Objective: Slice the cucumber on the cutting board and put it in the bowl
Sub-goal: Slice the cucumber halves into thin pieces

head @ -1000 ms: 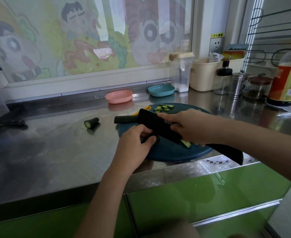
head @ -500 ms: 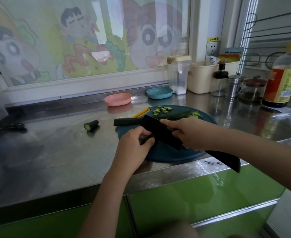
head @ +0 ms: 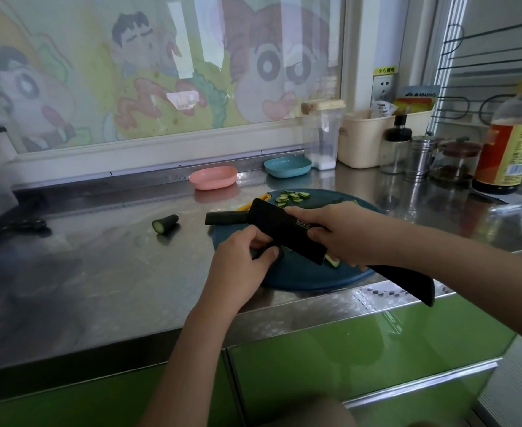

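Little changes mid-frame: right hand still grips the knife, left hand pinches the cucumber; slicing goes on.

Most of the cucumber out of sight under the left hand and the knife

**Both hands busy, forearms bare**

Left hand: knuckles up, fingers curled over the cucumber, thumb tucked against its near side. Right hand: palm down, wrapped round the knife, forefinger stretched onto the blade. Left forearm enters from below, right forearm from the right edge.
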`<control>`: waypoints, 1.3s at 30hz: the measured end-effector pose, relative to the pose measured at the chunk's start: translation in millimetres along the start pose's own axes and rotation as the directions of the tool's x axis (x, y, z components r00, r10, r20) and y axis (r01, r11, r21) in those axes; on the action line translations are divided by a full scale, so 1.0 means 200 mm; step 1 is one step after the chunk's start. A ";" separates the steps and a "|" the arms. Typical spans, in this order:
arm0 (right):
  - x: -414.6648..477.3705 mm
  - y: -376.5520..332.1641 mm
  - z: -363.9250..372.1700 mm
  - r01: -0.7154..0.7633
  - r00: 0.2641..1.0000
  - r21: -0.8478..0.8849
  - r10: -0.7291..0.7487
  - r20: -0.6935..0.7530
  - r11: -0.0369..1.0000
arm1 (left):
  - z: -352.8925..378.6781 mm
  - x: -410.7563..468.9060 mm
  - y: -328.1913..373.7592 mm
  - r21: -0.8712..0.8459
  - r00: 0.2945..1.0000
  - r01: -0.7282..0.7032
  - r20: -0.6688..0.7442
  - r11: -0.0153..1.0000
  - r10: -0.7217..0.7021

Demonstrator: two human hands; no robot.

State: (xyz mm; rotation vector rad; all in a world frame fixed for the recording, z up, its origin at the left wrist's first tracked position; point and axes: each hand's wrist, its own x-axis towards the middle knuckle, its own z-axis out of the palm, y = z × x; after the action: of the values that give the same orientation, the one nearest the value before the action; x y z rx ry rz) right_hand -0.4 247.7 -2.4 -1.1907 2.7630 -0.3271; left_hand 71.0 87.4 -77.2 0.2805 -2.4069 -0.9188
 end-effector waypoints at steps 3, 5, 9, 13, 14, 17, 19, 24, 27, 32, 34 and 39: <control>0.01 0.00 0.00 0.026 1.000 -0.072 -0.026 -0.002 0.997 | 0.00 0.00 0.00 0.021 1.000 -0.006 0.000 1.000 0.006; 0.02 0.00 0.00 0.036 0.999 -0.120 -0.036 0.003 0.992 | 0.00 0.00 0.00 0.027 1.000 -0.008 -0.001 1.000 0.008; 0.05 -0.02 0.01 0.039 0.999 -0.185 -0.036 0.017 0.982 | 0.00 0.01 0.00 0.022 1.000 -0.009 -0.007 1.000 0.009; 0.09 -0.05 0.06 0.036 0.998 -0.223 -0.026 0.050 0.974 | -0.01 0.00 0.00 0.014 1.000 -0.014 -0.005 1.000 0.014; 0.10 -0.06 0.07 0.036 0.999 -0.222 -0.026 0.045 0.974 | -0.01 0.00 0.00 0.007 1.000 -0.014 -0.004 1.000 0.014; 0.11 -0.03 0.09 0.023 1.000 -0.194 -0.018 0.024 0.981 | 0.00 0.00 0.00 -0.010 1.000 -0.008 -0.009 1.000 0.007; 0.09 -0.02 0.10 -0.001 1.000 -0.169 0.004 0.020 0.986 | 0.00 0.00 0.00 -0.018 1.000 -0.005 -0.013 1.000 0.004; 0.04 0.03 0.06 -0.048 0.998 -0.029 0.049 0.031 0.998 | 0.00 0.00 0.00 -0.020 1.000 0.003 -0.015 1.000 -0.003; 0.01 0.03 0.03 -0.044 0.999 0.083 0.044 0.000 0.996 | 0.00 0.00 0.00 -0.017 1.000 0.010 -0.008 1.000 -0.010; 0.00 0.02 0.00 -0.030 1.000 0.076 0.030 0.003 0.997 | 0.00 0.00 0.00 -0.017 1.000 0.016 -0.004 1.000 -0.016; 0.00 0.01 0.01 -0.025 0.999 0.053 0.024 0.024 0.998 | 0.00 0.00 0.00 -0.022 1.000 0.014 0.003 1.000 -0.014; 0.00 0.02 0.01 -0.002 1.000 0.029 0.002 0.010 1.000 | -0.01 0.00 0.00 -0.019 1.000 0.009 0.007 1.000 -0.008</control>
State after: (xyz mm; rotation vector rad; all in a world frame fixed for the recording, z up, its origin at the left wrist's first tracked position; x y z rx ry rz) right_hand -1.7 249.6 -5.7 -1.1800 2.7413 -0.3591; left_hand 72.1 87.1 -76.3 0.2812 -2.4039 -0.9470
